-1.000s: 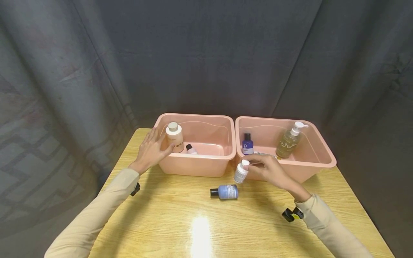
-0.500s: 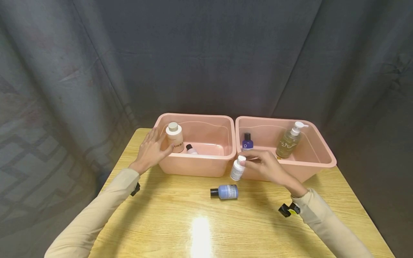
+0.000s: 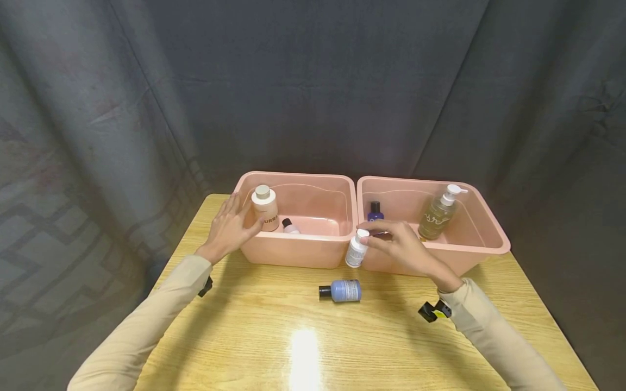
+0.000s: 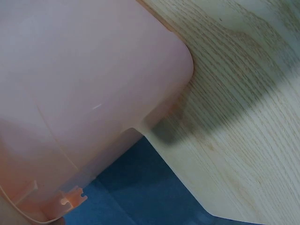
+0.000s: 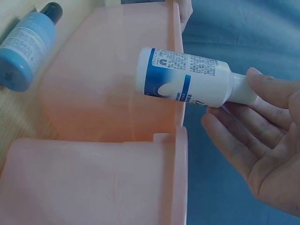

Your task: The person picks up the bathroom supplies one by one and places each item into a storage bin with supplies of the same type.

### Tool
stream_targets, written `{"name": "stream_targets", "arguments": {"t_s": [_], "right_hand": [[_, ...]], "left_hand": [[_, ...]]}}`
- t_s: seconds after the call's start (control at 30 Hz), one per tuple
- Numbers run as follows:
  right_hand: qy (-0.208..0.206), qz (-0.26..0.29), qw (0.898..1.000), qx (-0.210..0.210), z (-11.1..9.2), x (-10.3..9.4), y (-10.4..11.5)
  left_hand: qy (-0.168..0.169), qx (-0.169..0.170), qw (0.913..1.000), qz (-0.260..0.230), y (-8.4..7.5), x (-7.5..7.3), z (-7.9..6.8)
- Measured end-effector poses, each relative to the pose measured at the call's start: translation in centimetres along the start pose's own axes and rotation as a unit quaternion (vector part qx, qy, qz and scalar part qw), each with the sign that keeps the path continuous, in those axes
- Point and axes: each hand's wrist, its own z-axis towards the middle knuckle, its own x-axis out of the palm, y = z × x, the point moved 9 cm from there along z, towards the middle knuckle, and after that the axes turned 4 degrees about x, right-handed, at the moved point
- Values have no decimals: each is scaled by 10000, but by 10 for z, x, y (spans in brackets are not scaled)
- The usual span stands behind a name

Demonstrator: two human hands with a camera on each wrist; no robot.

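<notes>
By its white cap, my right hand (image 3: 398,245) pinches a small white bottle (image 3: 356,254) between thumb and fingers. The bottle hangs slightly tilted in front of where two pink bins meet; in the right wrist view its blue-and-white label (image 5: 187,77) shows. My left hand (image 3: 227,231) rests on the left end of the left pink bin (image 3: 293,253), fingers extended along the rim, thumb near a large white bottle (image 3: 265,210) inside. A light blue bottle (image 3: 345,291) with a black cap lies on its side on the table, below the held bottle.
Inside the left bin a small black-capped bottle (image 3: 290,228) lies near the large one. The right pink bin (image 3: 459,262) holds a dark blue bottle (image 3: 375,213), partly hidden by my hand, and a pump bottle (image 3: 434,218). A dark curtain (image 3: 313,98) hangs behind the wooden table (image 3: 235,336).
My right hand has carried the white bottle left and slightly up, from before the right bin to the junction of both bins. The left hand has stayed in place.
</notes>
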Motion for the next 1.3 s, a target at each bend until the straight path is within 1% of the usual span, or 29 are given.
{"name": "stream_targets", "arguments": {"t_s": [0.27,0.37,0.7,1.03,1.13,1.3], "right_hand": [[-62,46,9997,-213,7,-3,9],[-52,71,9997,-232,11,-4,10],[-30,121,9999,12,19,-8,12],[48,675,9971,353,26,-9,13],[4,608,9978,270,28,-12,14],[-125,247,9996,36,32,-16,19]], "left_hand": [[-69,3,10000,-17,0,-2,2],[-68,-11,10000,-4,0,-1,2],[-13,4,9999,140,0,-1,1],[6,-25,9999,130,0,-1,1],[-6,-42,9999,101,0,0,1],[-27,-42,10000,81,0,0,2]]}}
